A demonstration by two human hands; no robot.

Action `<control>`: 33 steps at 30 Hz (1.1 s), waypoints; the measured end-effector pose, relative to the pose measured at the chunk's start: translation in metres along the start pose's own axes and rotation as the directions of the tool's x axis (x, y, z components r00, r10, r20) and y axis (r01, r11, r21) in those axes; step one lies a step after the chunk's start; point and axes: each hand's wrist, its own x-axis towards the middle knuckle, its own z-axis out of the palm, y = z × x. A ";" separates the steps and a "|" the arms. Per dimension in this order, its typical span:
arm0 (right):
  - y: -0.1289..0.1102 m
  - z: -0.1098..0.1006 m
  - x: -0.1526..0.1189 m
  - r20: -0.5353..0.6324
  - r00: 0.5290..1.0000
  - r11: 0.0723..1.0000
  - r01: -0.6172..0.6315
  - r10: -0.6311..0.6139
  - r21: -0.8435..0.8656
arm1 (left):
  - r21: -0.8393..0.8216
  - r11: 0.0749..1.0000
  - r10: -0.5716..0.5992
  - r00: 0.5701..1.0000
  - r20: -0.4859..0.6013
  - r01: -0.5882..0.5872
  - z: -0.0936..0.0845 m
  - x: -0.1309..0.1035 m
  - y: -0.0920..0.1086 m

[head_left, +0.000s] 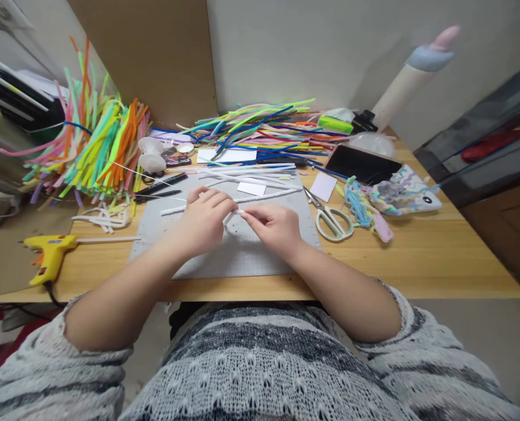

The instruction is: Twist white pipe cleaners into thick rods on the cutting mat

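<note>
Over a grey cutting mat (pixel 242 263), my left hand (pixel 207 221) and my right hand (pixel 275 228) meet fingertip to fingertip. Both are closed in a pinch on a short white pipe cleaner (pixel 238 213), partly hidden by the fingers. A thin pale wire or thread (pixel 144 175) runs from my left hand towards the upper left; I cannot tell how it is held. Beyond the hands, several long white pipe cleaners (pixel 260 170) lie across the mat, with a small white card (pixel 252 187) among them. Scissors with pale handles (pixel 333 225) lie right of my right hand.
A yellow glue gun (pixel 52 254) lies at the left, its glue stick pointing at the mat. Coloured pipe cleaners stand in a bunch (pixel 97 146) and lie in a pile (pixel 251 131) behind. A phone (pixel 363 164) and a braided pastel piece (pixel 400 193) are at the right.
</note>
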 end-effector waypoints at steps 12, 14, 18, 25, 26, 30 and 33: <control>0.010 0.003 0.006 0.166 0.972 0.953 -0.201 0.166 0.225 | 0.027 0.987 0.158 0.951 -0.265 -0.156 0.005 -0.001 -0.013; 0.008 0.001 0.005 0.149 0.976 0.975 -0.180 0.159 0.133 | -0.015 0.996 0.081 0.949 -0.304 -0.090 0.007 -0.004 -0.009; 0.003 -0.001 0.002 0.136 0.983 0.992 -0.122 0.122 -0.004 | -0.056 0.988 -0.156 0.898 -0.411 0.146 0.013 -0.005 -0.003; 0.010 0.008 0.002 0.214 0.962 0.964 -0.207 0.170 0.164 | -0.036 0.998 -0.055 0.931 -0.360 0.045 0.013 -0.002 -0.001; 0.012 0.008 0.002 0.213 0.961 0.958 -0.215 0.174 0.187 | -0.046 0.999 -0.040 0.937 -0.348 0.025 0.012 -0.002 -0.002; 0.013 0.008 0.004 0.206 0.962 0.937 -0.229 0.178 0.263 | -0.089 0.995 0.025 0.949 -0.315 -0.056 0.010 -0.005 -0.008; 0.013 0.007 0.005 0.223 0.961 0.925 -0.228 0.163 0.303 | -0.103 0.987 0.098 0.967 -0.237 -0.125 0.007 -0.008 -0.012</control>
